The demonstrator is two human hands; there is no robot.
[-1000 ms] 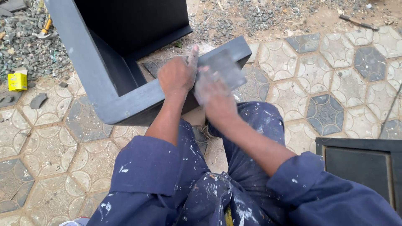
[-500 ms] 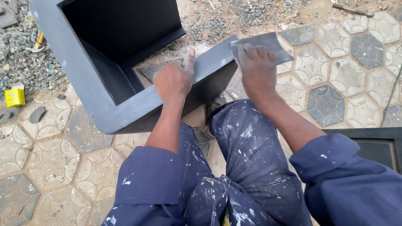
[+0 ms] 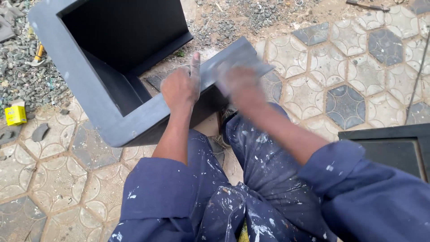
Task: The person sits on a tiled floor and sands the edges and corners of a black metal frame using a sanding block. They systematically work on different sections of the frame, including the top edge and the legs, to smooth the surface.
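Nearest the camera are the person's knees in dark blue work trousers (image 3: 242, 197) flecked with pale paint, and the rolled blue sleeves of both arms reaching forward over them. The left hand (image 3: 181, 87) rests on the near edge of a dark grey metal frame (image 3: 112, 121), closed loosely with the knuckles up and one finger pointing straight along the frame's face, pressing it steady. Just to the right of it, the right hand (image 3: 242, 85) is blurred by motion; it lies flat against a grey sheet of abrasive paper (image 3: 244, 62) held against the frame's right end, though whether the fingers curl round the sheet or only press on it cannot be told. The frame is a large box-like piece with a rounded near corner, lying on the paved floor (image 3: 354, 71) directly ahead of the knees, its near bar running up to the right and its other side running away to the upper left, with a deep black hollow inside. The floor is made of hexagonal tiles, some pale and some darker grey. At the right edge, near the person's right arm, sits the corner of a second dark frame (image 3: 389, 143). To the left, well apart, a small yellow box (image 3: 15, 114) lies at the edge of loose grey gravel (image 3: 27, 76), which also spreads beyond the frame at the top.
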